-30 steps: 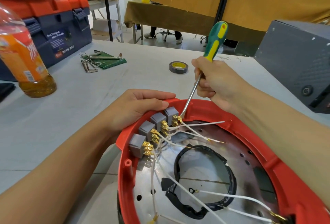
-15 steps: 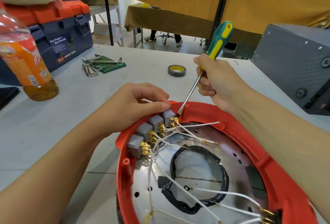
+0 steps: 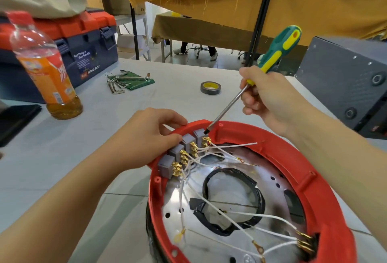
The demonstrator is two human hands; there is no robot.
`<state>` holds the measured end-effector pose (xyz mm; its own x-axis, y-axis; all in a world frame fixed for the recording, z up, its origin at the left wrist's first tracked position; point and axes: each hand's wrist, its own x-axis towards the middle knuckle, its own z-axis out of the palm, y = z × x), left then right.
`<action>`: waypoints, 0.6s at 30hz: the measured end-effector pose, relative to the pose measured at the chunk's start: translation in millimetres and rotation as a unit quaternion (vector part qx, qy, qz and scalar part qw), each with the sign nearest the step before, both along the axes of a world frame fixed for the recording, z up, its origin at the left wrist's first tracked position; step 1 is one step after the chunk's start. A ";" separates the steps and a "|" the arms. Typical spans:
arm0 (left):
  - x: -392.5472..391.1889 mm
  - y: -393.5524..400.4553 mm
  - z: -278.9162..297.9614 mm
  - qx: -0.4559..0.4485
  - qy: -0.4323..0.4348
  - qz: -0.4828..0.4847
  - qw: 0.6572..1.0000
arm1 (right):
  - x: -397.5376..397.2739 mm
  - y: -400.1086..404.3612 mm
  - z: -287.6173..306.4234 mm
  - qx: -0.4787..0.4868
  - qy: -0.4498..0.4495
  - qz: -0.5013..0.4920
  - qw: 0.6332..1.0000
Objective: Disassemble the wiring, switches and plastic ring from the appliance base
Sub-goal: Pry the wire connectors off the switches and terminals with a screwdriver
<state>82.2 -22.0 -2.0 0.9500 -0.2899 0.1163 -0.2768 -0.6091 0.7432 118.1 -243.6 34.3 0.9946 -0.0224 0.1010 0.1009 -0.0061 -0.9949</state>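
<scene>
Screwdriver (image 3: pixel 270 61) in right hand (image 3: pixel 266 97) grip (tip at switches (image 3: pixel 184 151)); left hand (image 3: pixel 150 137) pinching red ring (image 3: pixel 326 189).

Bright, even daylight across the desk (image 3: pixel 62 158), shadows soft and faint. Glare flares white off the shiny metal plate (image 3: pixel 178 200) inside the red ring (image 3: pixel 314 179). Wide-angle bending curves the edges; the bottle (image 3: pixel 45 67) leans at left. Centre is sharp, the near forearms slightly soft.

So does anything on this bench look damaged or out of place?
Yes. The black tape ring around the metal plate's centre hole is torn and ragged, and several white wires end loose, attached to nothing.
</scene>
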 end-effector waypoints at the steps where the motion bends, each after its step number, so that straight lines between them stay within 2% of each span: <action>1: 0.4 -0.7 -0.9 -0.009 0.002 0.007 1.000 | -0.8 0.3 -0.3 0.000 -0.002 0.003 1.000; 8: 12.6 1.9 0.3 -0.029 0.032 -0.034 0.998 | -5.9 4.0 -7.5 -0.018 -0.010 0.021 1.000; 13: 25.7 8.0 -2.2 -0.082 0.088 -0.084 0.989 | -5.0 8.2 -14.0 -0.027 -0.016 0.020 0.999; 18: 31.8 10.6 -13.0 -0.167 0.134 -0.092 0.972 | -0.7 11.7 -18.3 -0.019 -0.046 -0.001 0.999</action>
<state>114.0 -11.4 -15.0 0.8951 -0.4458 -0.0118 -0.1266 -0.2793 0.9518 117.4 -231.9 16.0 0.9810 -0.0191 0.1929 0.1920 -0.0433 -0.9804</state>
